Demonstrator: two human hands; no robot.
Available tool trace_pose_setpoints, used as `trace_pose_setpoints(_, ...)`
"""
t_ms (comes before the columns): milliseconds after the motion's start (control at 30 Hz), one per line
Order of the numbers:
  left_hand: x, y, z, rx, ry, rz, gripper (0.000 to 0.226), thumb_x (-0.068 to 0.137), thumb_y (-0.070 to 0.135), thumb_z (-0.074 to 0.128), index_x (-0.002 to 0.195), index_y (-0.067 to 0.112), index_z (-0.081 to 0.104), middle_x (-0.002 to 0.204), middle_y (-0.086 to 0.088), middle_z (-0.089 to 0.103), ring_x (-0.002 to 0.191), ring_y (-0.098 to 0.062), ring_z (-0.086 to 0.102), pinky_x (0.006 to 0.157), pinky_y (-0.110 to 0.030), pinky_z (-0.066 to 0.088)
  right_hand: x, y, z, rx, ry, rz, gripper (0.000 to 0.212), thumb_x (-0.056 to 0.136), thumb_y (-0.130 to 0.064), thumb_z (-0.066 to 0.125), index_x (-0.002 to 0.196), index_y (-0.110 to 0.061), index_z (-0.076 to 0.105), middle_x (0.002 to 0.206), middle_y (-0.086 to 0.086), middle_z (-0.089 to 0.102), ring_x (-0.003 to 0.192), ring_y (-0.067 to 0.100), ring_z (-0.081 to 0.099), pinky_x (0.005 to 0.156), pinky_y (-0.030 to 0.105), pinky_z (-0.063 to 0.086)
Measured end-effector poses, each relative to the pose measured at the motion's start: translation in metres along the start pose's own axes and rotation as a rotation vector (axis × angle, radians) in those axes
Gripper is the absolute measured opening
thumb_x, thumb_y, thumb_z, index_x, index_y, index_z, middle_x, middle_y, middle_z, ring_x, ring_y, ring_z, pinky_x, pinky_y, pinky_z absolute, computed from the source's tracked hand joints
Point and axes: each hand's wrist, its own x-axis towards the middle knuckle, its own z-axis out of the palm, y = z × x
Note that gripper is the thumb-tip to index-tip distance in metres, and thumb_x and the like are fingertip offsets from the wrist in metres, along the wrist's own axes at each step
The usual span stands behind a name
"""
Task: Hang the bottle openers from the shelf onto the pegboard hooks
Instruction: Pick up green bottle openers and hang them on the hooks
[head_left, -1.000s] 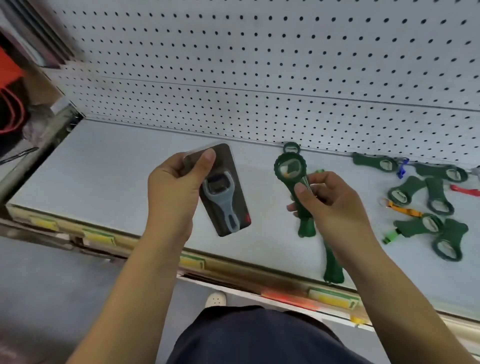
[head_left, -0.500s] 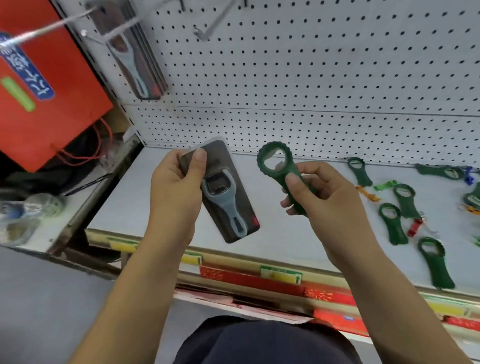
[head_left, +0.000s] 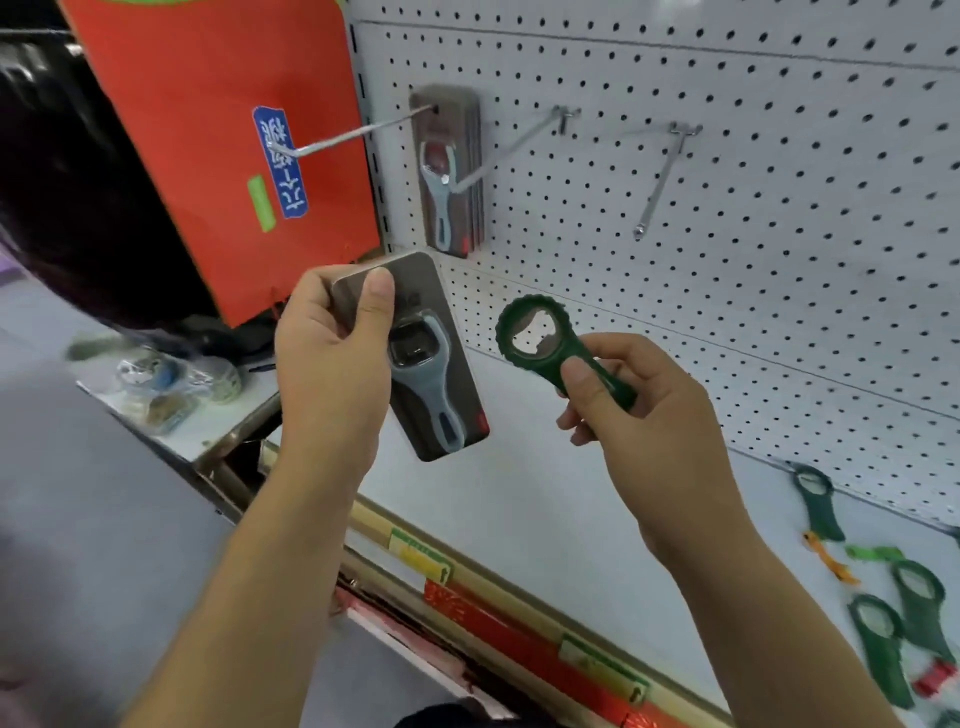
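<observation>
Stock on view, as I read it from the head camera:

- Left hand: grips a packed opener. The thumb lies across the upper face of the card and the fingers are behind it. The pack shows a grey opener on a dark card. It is tilted, with its top toward the pegboard, and is held in the air over the left end of the shelf.
- Right hand: pinches the handle of a green opener, thumb on top. The ring head points up and to the left, clear of the fingers. It is held in the air above the shelf, in front of the pegboard.
- The two hands are apart, and the pack and the green opener do not touch.
- Pegboard: white, perforated, standing behind the shelf.
- Left hook: carries a stack of hung packs of the same grey kind, hanging against the board.
- Middle hook: juts out beside that stack, and in my view its tip crosses in front of the packs.
- Right hook: further along, angled downward.
- Loose green openers: several lie flat at the right end of the shelf, some with orange, green or red tags. Those nearest the edge are blurred.
- Red bag: hangs left of the pegboard and bears a blue label.
- Price strips: fixed along the front edge of the shelf.
- Wrapped goods: on a lower surface at left, too blurred for me to identify.
</observation>
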Motion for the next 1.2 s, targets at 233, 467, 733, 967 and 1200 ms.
trace_pose_setpoints(233, 0.047, 0.005, -0.025, -0.061, 0.102, 0.120, 0.011, 0.101, 0.017, 0.060, 0.105, 0.008, 0.056, 0.083, 0.008, 0.060, 0.073, -0.003, 0.058, 0.072, -0.020, 0.052, 0.009, -0.018, 0.054, 0.091, 0.026, -0.141, 0.010, 0.097, -0.023, 0.061, 0.104, -0.028, 0.065, 0.074, -0.003, 0.067, 0.062, 0.004, 0.061, 0.062, 0.014, 0.051)
trace_pose_setpoints(467, 0.111, 0.006, -0.043, -0.194, 0.032, 0.112, 0.011, 0.100, 0.016, 0.062, 0.110, 0.010, 0.059, 0.082, 0.011, 0.067, 0.075, -0.006, 0.062, 0.073, -0.024, 0.056, 0.029, -0.039, 0.096, 0.127, 0.209, -0.301, 0.012, 0.095, -0.024, 0.059, 0.104, -0.021, 0.066, 0.072, -0.004, 0.064, 0.061, 0.008, 0.058, 0.062, 0.017, 0.050)
trace_pose_setpoints(733, 0.158, -0.002, -0.058, -0.385, -0.324, -0.177, 0.012, 0.100, 0.020, 0.060, 0.089, 0.021, 0.064, 0.095, -0.009, 0.065, 0.076, -0.022, 0.062, 0.062, -0.032, 0.054, 0.033, -0.041, 0.136, 0.107, 0.467, -0.319, 0.008, 0.096, -0.027, 0.060, 0.099, -0.028, 0.067, 0.063, 0.001, 0.060, 0.057, 0.010, 0.054, 0.059, 0.015, 0.048)
trace_pose_setpoints(967, 0.192, -0.011, -0.053, -0.380, -0.549, -0.273, 0.012, 0.099, 0.018, 0.060, 0.090, 0.018, 0.068, 0.087, -0.001, 0.074, 0.077, -0.015, 0.069, 0.073, -0.031, 0.059, 0.036, -0.038, 0.148, 0.028, 0.622, -0.369, 0.013, 0.100, -0.021, 0.060, 0.097, -0.033, 0.066, 0.067, 0.000, 0.063, 0.058, 0.013, 0.056, 0.060, 0.018, 0.048)
trace_pose_setpoints(1200, 0.244, -0.021, -0.015, -0.260, -0.699, -0.231, 0.003, 0.094, 0.015, 0.069, 0.094, 0.014, 0.072, 0.086, -0.003, 0.075, 0.077, -0.018, 0.069, 0.075, -0.033, 0.057, 0.035, -0.039, 0.149, -0.020, 0.726, -0.353, 0.009, 0.101, -0.021, 0.060, 0.101, -0.028, 0.066, 0.067, -0.003, 0.062, 0.059, 0.014, 0.056, 0.061, 0.023, 0.048)
